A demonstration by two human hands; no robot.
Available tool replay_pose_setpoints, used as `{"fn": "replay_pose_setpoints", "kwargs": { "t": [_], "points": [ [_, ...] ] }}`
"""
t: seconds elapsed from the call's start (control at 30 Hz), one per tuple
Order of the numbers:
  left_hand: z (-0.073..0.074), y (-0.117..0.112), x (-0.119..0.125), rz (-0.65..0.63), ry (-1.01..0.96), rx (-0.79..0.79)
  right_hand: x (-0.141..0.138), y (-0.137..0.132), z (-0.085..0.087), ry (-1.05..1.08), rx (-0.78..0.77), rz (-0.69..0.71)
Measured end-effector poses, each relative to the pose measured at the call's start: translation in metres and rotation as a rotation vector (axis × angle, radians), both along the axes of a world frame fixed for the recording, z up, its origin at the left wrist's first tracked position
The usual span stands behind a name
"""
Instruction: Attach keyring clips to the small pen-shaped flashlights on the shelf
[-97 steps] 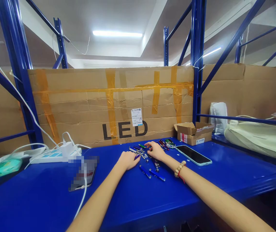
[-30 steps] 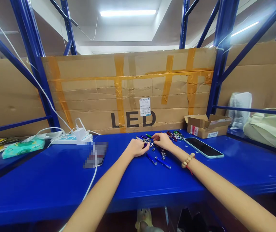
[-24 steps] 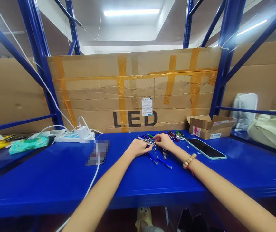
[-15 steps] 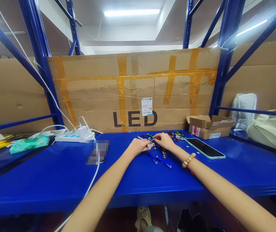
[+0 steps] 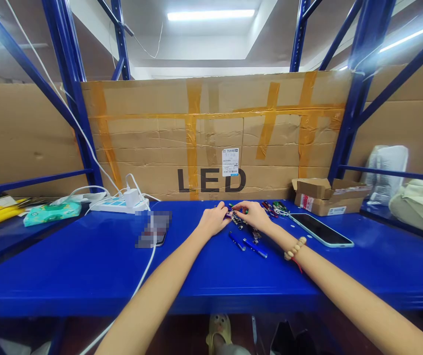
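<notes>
A heap of small coloured keychain flashlights lies on the blue shelf top near the cardboard wall. My left hand rests at the heap's left edge, fingers curled in a pinch on a small purple piece. My right hand meets it from the right, fingertips closed on the same cluster of little parts. A bead bracelet circles my right wrist. Two blue flashlights lie loose just in front of my hands.
A dark phone lies right of the heap, an open small cardboard box behind it. At left are another phone on a white cable, a power strip and a green packet. Blue rack posts frame the bay.
My head has shifted, so the scene sits a little further right and lower. Both hands stay at the heap, now drawn closer together with fingertips meeting over the small parts.
</notes>
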State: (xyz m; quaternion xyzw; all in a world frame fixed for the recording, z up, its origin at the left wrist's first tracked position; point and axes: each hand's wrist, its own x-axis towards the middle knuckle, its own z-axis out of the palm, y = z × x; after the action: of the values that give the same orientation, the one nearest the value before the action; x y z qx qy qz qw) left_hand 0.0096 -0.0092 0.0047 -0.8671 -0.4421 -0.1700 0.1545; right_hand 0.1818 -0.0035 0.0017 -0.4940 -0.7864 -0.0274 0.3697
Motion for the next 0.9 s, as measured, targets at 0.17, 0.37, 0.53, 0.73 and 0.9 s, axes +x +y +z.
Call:
{"fn": "replay_pose_setpoints", "kwargs": {
  "t": [0.17,0.37,0.53,0.73,0.9],
  "points": [
    [0.001,-0.003,0.001,0.064,-0.094,-0.004,-0.005,-0.003,0.002,0.036,0.045,-0.037],
    [0.000,-0.002,0.002,0.136,-0.137,-0.039,-0.008,-0.007,0.003,0.075,0.045,-0.110],
    [0.000,-0.001,0.001,0.164,-0.138,-0.072,-0.006,-0.005,0.004,0.175,0.023,-0.181],
    [0.001,0.000,0.001,0.226,-0.134,-0.131,-0.009,-0.009,0.007,0.249,0.058,-0.070],
    [0.003,0.000,0.002,0.301,-0.155,-0.154,-0.020,-0.017,0.009,0.219,0.099,0.125]
  ]
}}
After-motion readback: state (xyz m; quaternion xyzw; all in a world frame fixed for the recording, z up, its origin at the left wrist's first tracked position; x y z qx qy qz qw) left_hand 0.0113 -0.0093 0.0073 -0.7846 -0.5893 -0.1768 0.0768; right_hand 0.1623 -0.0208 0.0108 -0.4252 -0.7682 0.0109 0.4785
